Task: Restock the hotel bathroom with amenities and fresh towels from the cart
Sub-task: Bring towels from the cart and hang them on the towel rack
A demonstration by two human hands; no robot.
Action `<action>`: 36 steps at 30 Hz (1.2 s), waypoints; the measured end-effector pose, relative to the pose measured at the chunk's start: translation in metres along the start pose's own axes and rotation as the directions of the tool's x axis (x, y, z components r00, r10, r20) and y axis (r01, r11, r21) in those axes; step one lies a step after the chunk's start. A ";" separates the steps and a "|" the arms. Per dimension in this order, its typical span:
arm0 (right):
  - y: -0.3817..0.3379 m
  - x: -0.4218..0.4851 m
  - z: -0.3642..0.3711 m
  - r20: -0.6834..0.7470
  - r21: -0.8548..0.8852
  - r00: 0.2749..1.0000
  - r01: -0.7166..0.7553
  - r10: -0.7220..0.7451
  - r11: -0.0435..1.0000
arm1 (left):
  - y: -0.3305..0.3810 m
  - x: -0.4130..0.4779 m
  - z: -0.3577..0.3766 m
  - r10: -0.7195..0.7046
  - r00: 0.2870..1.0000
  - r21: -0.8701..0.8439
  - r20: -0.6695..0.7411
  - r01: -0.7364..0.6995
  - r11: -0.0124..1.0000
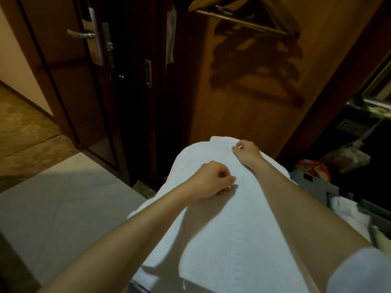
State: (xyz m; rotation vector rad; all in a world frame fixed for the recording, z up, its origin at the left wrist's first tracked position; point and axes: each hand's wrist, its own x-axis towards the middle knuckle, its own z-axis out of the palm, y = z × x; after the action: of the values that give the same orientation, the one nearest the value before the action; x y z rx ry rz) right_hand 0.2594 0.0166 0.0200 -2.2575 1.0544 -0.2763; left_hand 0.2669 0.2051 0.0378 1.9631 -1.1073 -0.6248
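A large white towel (230,225) lies spread lengthwise in front of me, draped over the stack below it. My left hand (213,180) rests on the towel near its middle, fingers curled and pinching the cloth. My right hand (246,150) pinches the towel close to its far edge, fingers curled. A grey cart (313,185) with more white linen (347,208) shows at the right, partly hidden by my right arm.
An open wooden door (69,81) with a metal handle stands at the left, with patterned carpet beyond it. A wooden wardrobe panel (243,85) with hangers (243,13) above rises straight ahead. Pale tiled floor (63,218) lies at the lower left. Bags and clutter sit at the right.
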 end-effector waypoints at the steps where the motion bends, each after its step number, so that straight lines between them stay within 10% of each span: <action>1: 0.000 0.005 0.001 0.006 -0.021 1.000 -0.015 0.015 1.000 | 0.003 0.002 0.002 -0.027 0.999 -0.035 0.020 0.028 0.999; 16: 0.020 0.037 0.010 -0.013 -0.072 1.000 -0.024 0.023 0.997 | 0.018 0.014 0.005 -0.297 0.901 -0.049 0.315 0.328 0.943; 24: 0.015 0.031 -0.010 -0.261 0.432 0.960 0.024 0.100 0.902 | 0.019 -0.001 0.011 -0.233 0.923 -0.074 0.305 0.267 0.961; 36: -0.027 0.008 -0.017 -0.351 0.430 0.935 0.107 0.057 0.897 | 0.008 -0.047 0.007 -0.280 0.953 -0.480 0.117 0.301 0.824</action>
State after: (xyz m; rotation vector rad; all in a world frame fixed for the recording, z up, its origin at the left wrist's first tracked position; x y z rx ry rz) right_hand 0.2741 0.0160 0.0488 -1.8408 1.0124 -0.8755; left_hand 0.2344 0.2404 0.0422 1.6743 -0.5840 -1.0083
